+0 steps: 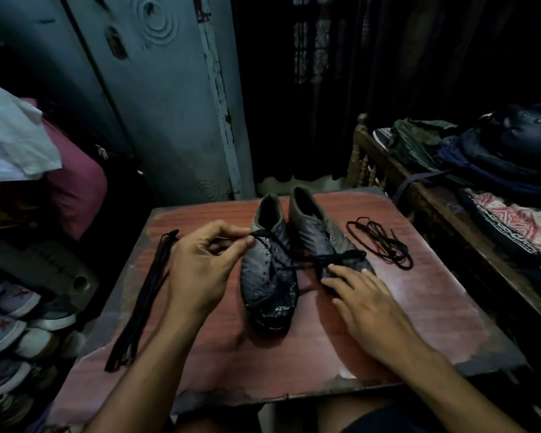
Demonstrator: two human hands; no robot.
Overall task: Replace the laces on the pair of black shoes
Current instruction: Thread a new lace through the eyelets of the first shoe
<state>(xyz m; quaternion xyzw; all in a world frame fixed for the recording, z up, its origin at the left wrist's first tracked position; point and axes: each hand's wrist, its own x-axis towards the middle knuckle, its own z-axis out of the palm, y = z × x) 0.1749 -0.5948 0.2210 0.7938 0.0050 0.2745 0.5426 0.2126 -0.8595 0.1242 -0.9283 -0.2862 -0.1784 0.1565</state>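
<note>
a: where are the shoes?

b: two worn black lace-up shoes stand side by side on the reddish wood-grain table (294, 364), toes toward the person. the left shoe (267, 276) is scuffed pale at the toe; the right shoe (319, 232) sits just beside it, touching or nearly so.

a: and the hands?

b: the left hand (200, 264) has its thumb and forefinger pinched on the end of a flat black lace (281, 250) near the left shoe's collar. that lace runs down across the left shoe and over onto the right shoe.

a: the right hand?

b: the right hand (364, 303) lies with fingers straight and spread over the right shoe's toe, pressing it down. its fingertips sit close to the lace's far stretch, though in this dim light i can't tell whether they touch it.

a: other laces?

b: a straight bundle of black laces (144, 295) lies along the table's left side, and a loose tangle of thin dark cord (380, 242) lies to the right of the shoes, apart from them.

a: around the table?

b: stacked pale sneakers (10, 320) at the left, a wooden bed frame (384, 170) with clothes heaped on it at the right.
</note>
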